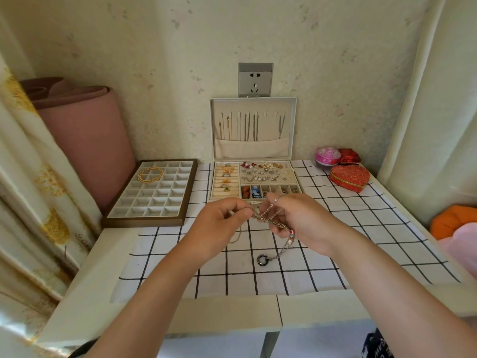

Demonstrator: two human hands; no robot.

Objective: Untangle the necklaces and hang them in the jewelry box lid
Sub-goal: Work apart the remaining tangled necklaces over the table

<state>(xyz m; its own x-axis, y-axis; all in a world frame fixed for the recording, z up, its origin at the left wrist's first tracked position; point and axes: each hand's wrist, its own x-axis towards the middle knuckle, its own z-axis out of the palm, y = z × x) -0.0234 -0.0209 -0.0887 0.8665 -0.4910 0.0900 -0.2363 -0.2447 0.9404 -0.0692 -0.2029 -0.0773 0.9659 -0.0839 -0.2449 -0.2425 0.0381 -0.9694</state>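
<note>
Pinching the tangled necklaces [267,217] between thumb and forefinger, your left hand [222,224] holds one side of the knot. Your right hand [303,223] holds the other side, with chain looped across its curled fingers. The knot spans the gap between both hands, above the checked cloth [335,202]. One strand drops toward 6 o'clock to a dark ring pendant [262,260] down at the cloth. At 12 o'clock, the jewelry box lid [290,125] stands upright with several chains hanging inside.
</note>
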